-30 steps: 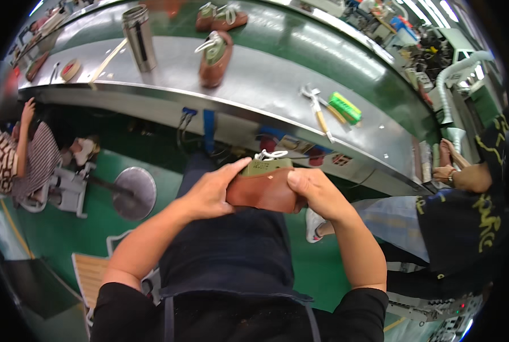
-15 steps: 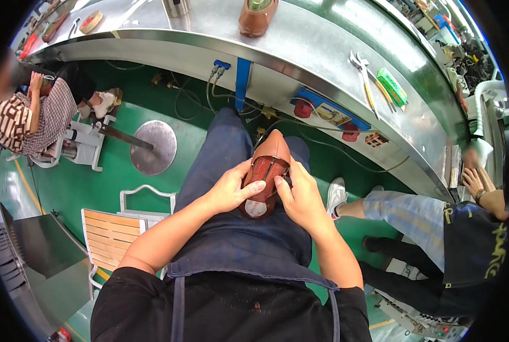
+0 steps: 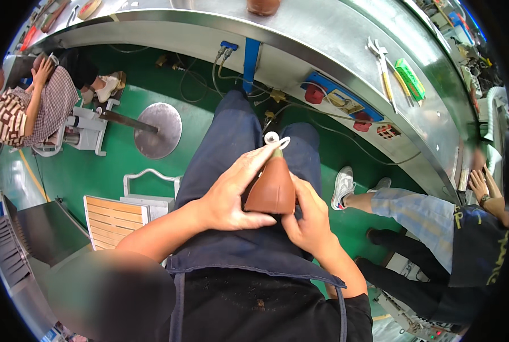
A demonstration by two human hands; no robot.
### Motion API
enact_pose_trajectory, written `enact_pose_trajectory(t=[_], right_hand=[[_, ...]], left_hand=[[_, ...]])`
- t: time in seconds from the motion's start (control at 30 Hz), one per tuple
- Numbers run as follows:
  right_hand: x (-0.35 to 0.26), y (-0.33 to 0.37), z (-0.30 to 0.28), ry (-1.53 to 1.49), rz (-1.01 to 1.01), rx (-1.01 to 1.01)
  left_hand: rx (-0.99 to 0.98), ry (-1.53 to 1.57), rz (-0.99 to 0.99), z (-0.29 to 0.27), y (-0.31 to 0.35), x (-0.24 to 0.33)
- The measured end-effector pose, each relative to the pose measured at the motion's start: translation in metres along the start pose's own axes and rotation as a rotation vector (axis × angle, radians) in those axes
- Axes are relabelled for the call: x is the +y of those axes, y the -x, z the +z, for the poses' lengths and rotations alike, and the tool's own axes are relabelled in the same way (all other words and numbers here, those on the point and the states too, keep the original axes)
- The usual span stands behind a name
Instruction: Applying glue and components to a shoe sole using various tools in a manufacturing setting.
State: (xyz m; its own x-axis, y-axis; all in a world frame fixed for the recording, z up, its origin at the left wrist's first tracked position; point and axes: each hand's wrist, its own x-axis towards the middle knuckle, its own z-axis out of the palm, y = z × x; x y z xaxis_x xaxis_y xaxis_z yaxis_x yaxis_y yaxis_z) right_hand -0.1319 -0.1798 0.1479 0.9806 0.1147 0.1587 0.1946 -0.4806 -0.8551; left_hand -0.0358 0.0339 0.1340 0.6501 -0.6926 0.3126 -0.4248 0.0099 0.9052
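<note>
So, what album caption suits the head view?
Left hand and right hand hold a smooth brown shoe before a long metal workbench.

Left head-worn fisheye, looking steeply down from above, close over the lap [image 3: 214,165], bench [image 3: 334,37] beyond

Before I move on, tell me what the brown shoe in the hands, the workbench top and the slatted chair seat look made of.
Brown shoe: leather or a leather-like synthetic; smooth, softly shiny, with a seam-like line.
Workbench top: probably metal, perhaps stainless steel; grey, with blurred bright reflections.
Slatted chair seat: likely wood, or wood-look plastic; tan slats, grain too small to tell.
</note>
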Motion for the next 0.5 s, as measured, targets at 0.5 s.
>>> enact_pose_trajectory(t=[0.5], right_hand=[[-0.008,0.007,0.024,-0.473,-0.032,-0.137]], left_hand=[[-0.041,0.015,0.302,0.036,0.042,0.011]])
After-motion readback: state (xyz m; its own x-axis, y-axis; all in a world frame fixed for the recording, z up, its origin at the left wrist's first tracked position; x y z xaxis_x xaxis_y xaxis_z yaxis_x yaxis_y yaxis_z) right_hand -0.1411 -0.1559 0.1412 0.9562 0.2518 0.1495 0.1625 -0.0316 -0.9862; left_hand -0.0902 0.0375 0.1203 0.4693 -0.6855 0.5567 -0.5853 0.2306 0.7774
